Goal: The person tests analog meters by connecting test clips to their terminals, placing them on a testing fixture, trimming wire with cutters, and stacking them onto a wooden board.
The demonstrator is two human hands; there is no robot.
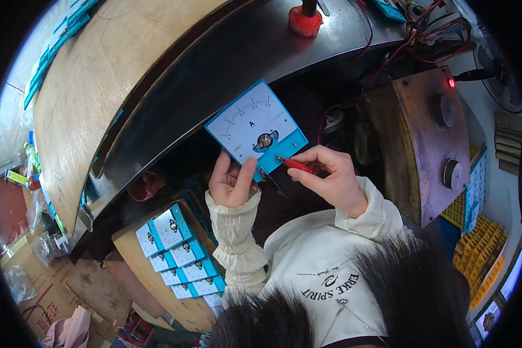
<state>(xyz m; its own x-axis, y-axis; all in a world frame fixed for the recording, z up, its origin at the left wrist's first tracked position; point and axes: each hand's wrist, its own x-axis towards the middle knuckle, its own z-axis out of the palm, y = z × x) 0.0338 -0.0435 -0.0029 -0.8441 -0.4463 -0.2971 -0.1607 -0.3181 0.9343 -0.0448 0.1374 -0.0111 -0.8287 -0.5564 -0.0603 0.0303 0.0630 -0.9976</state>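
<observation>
My left hand (232, 178) grips the lower left of a square panel meter (246, 119) with a white dial face, a turquoise frame and an exposed metal movement near the centre. My right hand (330, 177) pinches a red alligator clip (300, 166), whose metal tip touches the meter's turquoise lower strip. A black alligator clip (277, 187) hangs from the meter's lower edge beside my left thumb, its jaws at the edge.
A curved wooden board (81, 87) and dark metal bench edge (226, 52) span the top. A box with knobs (417, 145) stands right, near a fan (500, 84) and yellow crates (475, 261). A wooden board (134, 268) holds several meters (171, 229) at lower left.
</observation>
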